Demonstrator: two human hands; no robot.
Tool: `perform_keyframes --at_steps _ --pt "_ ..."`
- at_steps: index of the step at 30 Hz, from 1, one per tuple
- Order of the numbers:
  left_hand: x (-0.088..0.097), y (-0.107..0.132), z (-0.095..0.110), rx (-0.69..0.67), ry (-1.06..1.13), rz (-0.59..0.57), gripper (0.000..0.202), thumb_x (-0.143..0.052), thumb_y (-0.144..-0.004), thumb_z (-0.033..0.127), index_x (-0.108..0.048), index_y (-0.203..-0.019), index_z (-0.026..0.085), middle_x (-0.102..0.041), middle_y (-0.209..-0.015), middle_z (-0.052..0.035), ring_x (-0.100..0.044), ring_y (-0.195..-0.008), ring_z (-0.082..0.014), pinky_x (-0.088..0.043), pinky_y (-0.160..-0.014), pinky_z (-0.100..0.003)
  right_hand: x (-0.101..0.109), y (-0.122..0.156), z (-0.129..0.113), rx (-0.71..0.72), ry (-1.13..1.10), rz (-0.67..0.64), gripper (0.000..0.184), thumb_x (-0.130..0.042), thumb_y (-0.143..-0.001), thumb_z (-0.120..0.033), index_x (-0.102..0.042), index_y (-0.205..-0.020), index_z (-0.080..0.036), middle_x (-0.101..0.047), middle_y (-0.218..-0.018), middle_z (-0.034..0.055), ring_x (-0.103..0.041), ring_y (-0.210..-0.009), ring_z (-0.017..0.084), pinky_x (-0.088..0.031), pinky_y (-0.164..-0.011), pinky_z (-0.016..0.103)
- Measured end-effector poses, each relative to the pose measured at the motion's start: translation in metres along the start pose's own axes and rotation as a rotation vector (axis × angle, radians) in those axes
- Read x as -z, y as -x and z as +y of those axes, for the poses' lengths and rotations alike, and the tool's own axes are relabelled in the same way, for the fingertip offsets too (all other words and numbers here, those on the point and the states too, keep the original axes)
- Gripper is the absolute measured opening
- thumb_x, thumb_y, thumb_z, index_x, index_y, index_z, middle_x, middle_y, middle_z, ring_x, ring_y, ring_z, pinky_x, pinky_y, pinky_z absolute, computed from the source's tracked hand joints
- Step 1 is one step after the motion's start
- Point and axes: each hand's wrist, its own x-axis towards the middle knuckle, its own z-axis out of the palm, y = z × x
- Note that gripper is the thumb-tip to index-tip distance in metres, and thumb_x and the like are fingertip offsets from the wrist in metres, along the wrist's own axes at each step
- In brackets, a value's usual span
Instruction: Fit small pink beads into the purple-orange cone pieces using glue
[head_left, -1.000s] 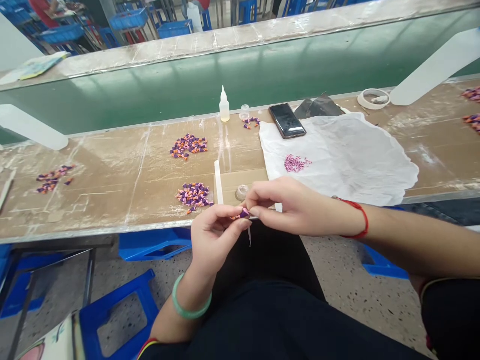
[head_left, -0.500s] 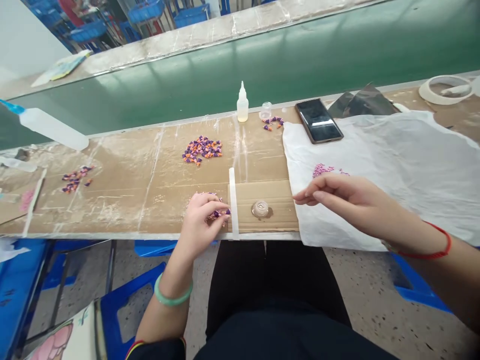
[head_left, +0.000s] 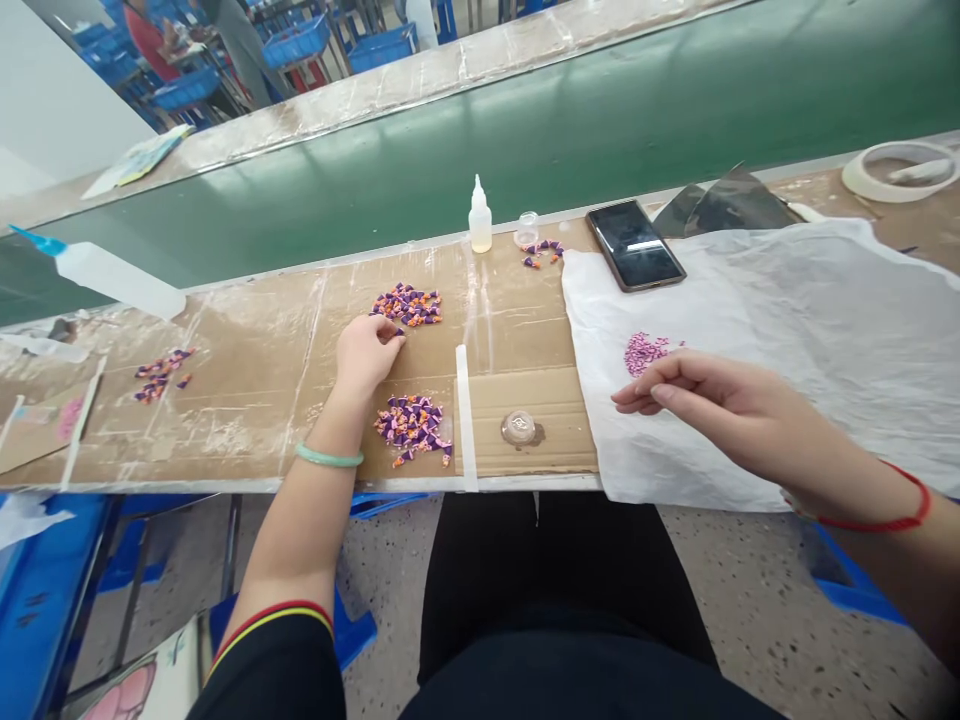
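Note:
My left hand (head_left: 366, 352) reaches over the brown cardboard bench top (head_left: 262, 350), fingers curled in a pinch on a small purple piece at the near edge of the far pile of purple and orange pieces (head_left: 409, 303). A second pile of the same pieces (head_left: 412, 425) lies nearer me, beside a white strip (head_left: 465, 420). My right hand (head_left: 697, 400) hovers over a white sheet (head_left: 787, 300), fingertips pressed together just below a small heap of pink beads (head_left: 645, 350); what they hold is too small to make out.
A small glue bottle (head_left: 479, 215), a clear cap (head_left: 527, 228) and a black phone (head_left: 634, 244) stand at the back edge. A clear dish (head_left: 519, 428) sits on a cardboard patch. A large bottle (head_left: 112, 278) lies left; a green conveyor belt (head_left: 525, 140) runs behind.
My hands came apart from working together at the bench edge. The left hand went to the near pile, then forward to the far pile. The right hand moved right onto the white sheet.

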Motion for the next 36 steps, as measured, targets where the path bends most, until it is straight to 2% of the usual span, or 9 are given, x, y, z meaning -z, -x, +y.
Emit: perform_keyframes --at_steps 7,11,14,17,21,23,25,28,36 --pt "-0.004 -0.004 0.008 -0.071 -0.013 0.033 0.013 -0.054 -0.086 0.012 -0.060 -0.076 0.018 -0.067 -0.101 -0.0138 -0.058 -0.110 -0.0319 -0.042 -0.102 -0.045 0.006 0.010 0.002 0.016 -0.005 0.051 0.039 -0.059 -0.087 -0.057 -0.071 -0.088 -0.020 -0.078 -0.093 0.0099 -0.075 -0.088 0.025 -0.063 -0.081 0.044" --pt "0.012 0.002 0.009 -0.011 0.261 0.102 0.018 -0.059 -0.082 0.007 -0.056 -0.070 0.020 -0.064 -0.085 -0.0047 -0.059 -0.107 -0.0259 -0.040 -0.105 -0.042 0.016 0.015 0.001 0.072 0.009 0.137 0.028 -0.057 -0.088 -0.045 -0.069 -0.087 -0.019 -0.077 -0.092 0.0083 -0.074 -0.089 0.024 -0.061 -0.083 0.043" --pt "0.028 0.021 0.009 0.038 0.501 0.080 0.007 -0.063 -0.088 0.021 -0.062 -0.081 0.017 -0.062 -0.074 0.0039 -0.063 -0.080 -0.0155 -0.050 -0.084 -0.032 0.027 0.013 0.009 0.123 0.143 0.217 0.018 -0.055 -0.088 -0.035 -0.066 -0.086 -0.020 -0.075 -0.092 0.0072 -0.072 -0.089 0.023 -0.058 -0.079 0.040" --pt "0.039 0.051 0.017 0.045 0.710 0.033 0.022 -0.069 -0.086 0.040 -0.065 -0.089 0.019 -0.068 -0.073 0.0042 -0.061 -0.064 -0.0116 -0.049 -0.061 -0.023 0.035 0.005 0.025 0.203 0.373 0.223 0.015 -0.053 -0.087 -0.029 -0.065 -0.084 -0.021 -0.071 -0.089 0.0071 -0.067 -0.084 0.023 -0.053 -0.071 0.038" --pt "0.044 0.096 0.039 0.187 1.087 -0.035 0.029 -0.089 -0.062 0.039 -0.072 -0.076 0.020 -0.066 -0.064 0.0030 -0.056 -0.057 -0.0089 -0.044 -0.050 -0.017 0.033 -0.010 0.048 0.310 0.578 0.136 0.011 -0.056 -0.084 -0.022 -0.066 -0.084 -0.019 -0.068 -0.090 0.0097 -0.061 -0.087 0.025 -0.050 -0.081 0.043" --pt "0.045 0.115 0.050 0.263 1.154 -0.104 0.030 -0.093 -0.051 0.032 -0.072 -0.070 0.020 -0.064 -0.060 0.0023 -0.054 -0.053 -0.0085 -0.044 -0.047 -0.017 0.029 -0.016 0.055 0.332 0.658 0.141 0.011 -0.057 -0.083 -0.018 -0.067 -0.084 -0.018 -0.068 -0.092 0.0111 -0.059 -0.090 0.027 -0.047 -0.087 0.044" --pt "0.044 0.130 0.057 0.277 1.175 -0.185 0.029 -0.093 -0.050 0.029 -0.072 -0.068 0.019 -0.063 -0.058 0.0014 -0.053 -0.050 -0.0083 -0.044 -0.045 -0.017 0.026 -0.020 0.059 0.340 0.709 0.165 0.011 -0.057 -0.082 -0.016 -0.068 -0.084 -0.018 -0.067 -0.091 0.0115 -0.057 -0.090 0.028 -0.046 -0.088 0.045" --pt "0.040 0.147 0.061 0.242 1.224 -0.287 0.025 -0.092 -0.055 0.029 -0.072 -0.067 0.019 -0.060 -0.057 0.0007 -0.049 -0.046 -0.0072 -0.041 -0.042 -0.016 0.025 -0.023 0.061 0.349 0.736 0.181 0.010 -0.057 -0.082 -0.016 -0.067 -0.083 -0.018 -0.066 -0.088 0.0106 -0.055 -0.088 0.027 -0.044 -0.089 0.043" --pt "0.018 0.171 0.062 0.194 1.329 -0.419 0.025 -0.088 -0.068 0.036 -0.072 -0.074 0.018 -0.060 -0.063 -0.0001 -0.045 -0.047 -0.0061 -0.039 -0.044 -0.017 0.025 -0.026 0.060 0.367 0.698 0.153 0.010 -0.058 -0.083 -0.016 -0.067 -0.079 -0.019 -0.068 -0.088 0.0090 -0.056 -0.087 0.025 -0.043 -0.090 0.043"
